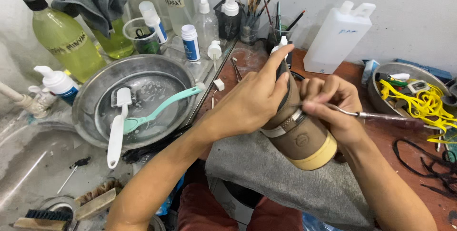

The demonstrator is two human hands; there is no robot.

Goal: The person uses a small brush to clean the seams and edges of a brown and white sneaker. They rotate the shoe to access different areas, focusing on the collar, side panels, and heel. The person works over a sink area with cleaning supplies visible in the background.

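Far left of the hands, a round metal basin (90, 93) holding a white brush (115, 133) and a teal brush (159, 109); left hand (252, 100) wrapped around a tan shoe (297, 133), matte upper, pale rubbery heel, over grey cloth (266, 174); right hand (333, 109) pinched on a thin metal tool (376, 115), tip at the shoe's side; shoe best gripped firmly, tip worked lightly; yellow laces (423, 105) further right.

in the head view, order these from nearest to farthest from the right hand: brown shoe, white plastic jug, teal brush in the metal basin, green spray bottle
From the right hand:
1. brown shoe, touching it, just to its left
2. white plastic jug, behind it by the wall
3. teal brush, left, in the metal basin
4. green spray bottle, far left at the back
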